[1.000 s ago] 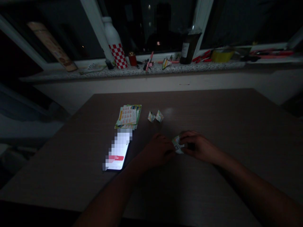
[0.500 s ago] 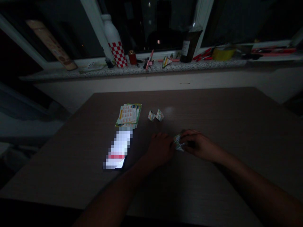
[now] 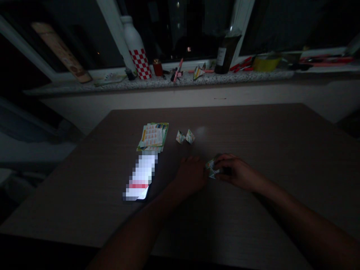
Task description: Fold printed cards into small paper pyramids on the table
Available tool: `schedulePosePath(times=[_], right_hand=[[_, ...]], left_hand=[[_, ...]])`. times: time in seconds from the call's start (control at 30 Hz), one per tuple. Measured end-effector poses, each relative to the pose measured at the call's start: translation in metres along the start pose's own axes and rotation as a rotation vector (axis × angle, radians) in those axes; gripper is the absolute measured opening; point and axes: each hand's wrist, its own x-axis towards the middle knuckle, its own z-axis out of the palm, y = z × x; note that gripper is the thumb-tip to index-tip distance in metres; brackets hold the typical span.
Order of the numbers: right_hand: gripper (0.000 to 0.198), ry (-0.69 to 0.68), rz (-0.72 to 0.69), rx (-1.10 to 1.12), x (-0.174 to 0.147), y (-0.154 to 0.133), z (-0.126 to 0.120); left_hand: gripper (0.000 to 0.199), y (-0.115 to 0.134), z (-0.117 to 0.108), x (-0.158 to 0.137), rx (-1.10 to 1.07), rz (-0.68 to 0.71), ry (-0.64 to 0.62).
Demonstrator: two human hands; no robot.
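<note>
Between my hands is a small folded paper piece, printed green and white, low over the table. My right hand pinches its right side with thumb and fingers. My left hand meets its left edge, fingers curled; shadow hides most of that grip. Beyond them stand two small folded paper shapes with pointed tips, side by side. To the left lies a stack of printed paper sheets. A phone with a bright, blurred-out screen lies just in front of the stack.
The brown table reaches to the wall below a window. On the stone sill stand a red-checked white bottle, a small red jar, a dark bottle, a tall tube and a yellow roll-like item.
The folded paper has shifted very slightly left and looks a little more opened out between my fingers. Both hands stay in nearly the same place.
</note>
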Motion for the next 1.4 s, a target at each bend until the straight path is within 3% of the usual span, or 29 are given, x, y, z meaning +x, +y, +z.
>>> schedulePosePath(times=[0.37,0.93,1.23,1.4], right_hand=[[0.024,-0.011,-0.015,-0.024,-0.0014,0.0010,-0.0003],[0.035,-0.079,-0.066,-0.129,-0.0025,-0.0012,-0.0025],[0.035,-0.096,-0.044,-0.140,-0.0012,-0.0026,-0.0018],[0.035,-0.109,-0.027,-0.146,-0.0012,-0.0041,-0.0028]], left_hand=[[0.028,0.0047,-0.0053,0.0036,0.051,-0.080,-0.085],[0.027,0.0038,-0.0044,0.0044,0.069,-0.078,-0.081],[0.048,0.0079,-0.0078,0.0040,0.088,-0.094,-0.073],[0.048,0.0087,-0.0090,0.0051,0.087,-0.103,-0.082]])
